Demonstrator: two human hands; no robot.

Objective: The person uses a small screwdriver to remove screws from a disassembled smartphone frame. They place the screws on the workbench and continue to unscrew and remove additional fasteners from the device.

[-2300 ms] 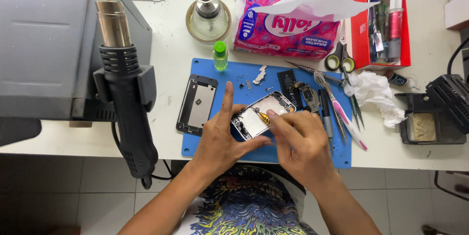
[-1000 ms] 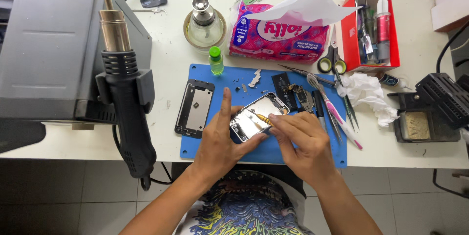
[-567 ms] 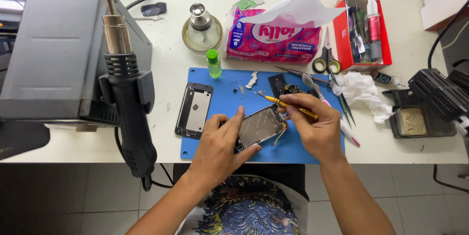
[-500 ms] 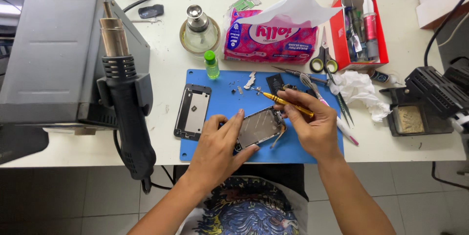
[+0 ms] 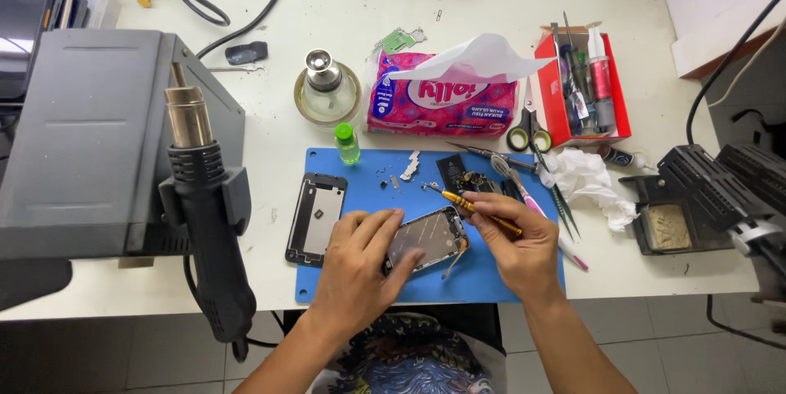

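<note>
phone (image 5: 426, 238): flipped, shiny face up | screwdriver (image 5: 473, 207): lifted off, tip pointing away

Just one head cam here, looking steeply down over the white counter (image 5: 270, 140), fairly close, both hands near bottom centre, the blue rubber work mat (image 5: 491, 279) right under them.

We record bright, even overhead light on the white tabletop (image 5: 344, 34), with only soft, short shadows. We note mild glare on the round glass bottle (image 5: 327, 91) and the glossy pink tissue pack (image 5: 442, 105). Focus is sharp at centre; straight edges bow slightly toward the frame corners.
</note>
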